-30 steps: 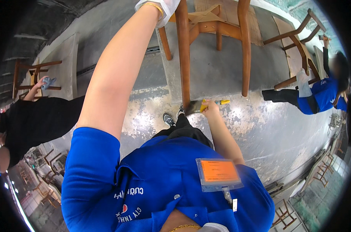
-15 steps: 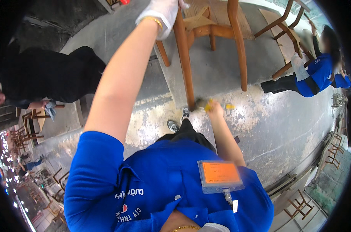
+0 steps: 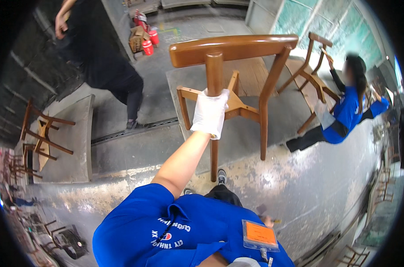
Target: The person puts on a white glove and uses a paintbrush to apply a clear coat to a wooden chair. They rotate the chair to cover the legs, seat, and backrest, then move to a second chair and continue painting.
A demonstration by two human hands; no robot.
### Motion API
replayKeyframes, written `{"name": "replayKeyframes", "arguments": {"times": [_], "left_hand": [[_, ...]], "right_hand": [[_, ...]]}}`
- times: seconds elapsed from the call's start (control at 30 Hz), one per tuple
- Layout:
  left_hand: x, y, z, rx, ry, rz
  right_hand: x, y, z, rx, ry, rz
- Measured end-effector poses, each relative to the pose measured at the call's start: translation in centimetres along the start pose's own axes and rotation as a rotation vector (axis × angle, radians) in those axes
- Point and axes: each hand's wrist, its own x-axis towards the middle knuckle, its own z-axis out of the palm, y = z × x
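Observation:
A glossy brown wooden chair frame [image 3: 235, 48] with a curved backrest and no seat panel stands in front of me. My left hand [image 3: 211, 111], in a white glove, is closed around its near upright, just below the backrest. My right hand [image 3: 268, 221] is low beside my body, mostly hidden behind the orange badge [image 3: 260, 233] on my shirt. Its fingers are closed on a small yellow-handled tool [image 3: 277, 221]; a dark end of it seems to show above the hand, but its kind is unclear.
To the right, a person in blue [image 3: 351, 109] handles another chair [image 3: 315, 80]. A person in black [image 3: 108, 66] is at the left, near a grey platform [image 3: 79, 155] bearing another chair [image 3: 46, 133]. Red buckets [image 3: 148, 47] and a cardboard box [image 3: 138, 39] stand farther back.
My view has tilted up, showing the whole backrest. My right hand with the yellow-handled tool has drawn back from the chair leg's foot toward my body. The person in black has moved.

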Motion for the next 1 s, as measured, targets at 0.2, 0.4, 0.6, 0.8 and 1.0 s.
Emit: {"name": "replayKeyframes", "arguments": {"times": [0.2, 0.4, 0.6, 0.8, 1.0], "left_hand": [[4.4, 1.3, 2.8, -0.066, 0.005, 0.078], [7.4, -2.2, 5.0, -0.006, 0.023, 0.085], [7.8, -7.4, 5.5, 0.172, -0.102, 0.126], [4.4, -13.4, 4.1, 0.484, -0.067, 0.244], [4.2, -14.5, 1.2, 0.595, -0.255, 0.18]], "right_hand": [[4.8, 1.0, -1.9, -0.215, 0.037, 0.146], [8.8, -8.4, 2.9, -0.119, -0.091, 0.117], [2.9, -25.2, 15.6, 0.142, -0.318, -0.03], [-12.0, -36.5, 27.1, 0.244, -1.027, -0.011], [-22.3, -38.4, 33.3, 0.699, -1.569, 0.426]]}}
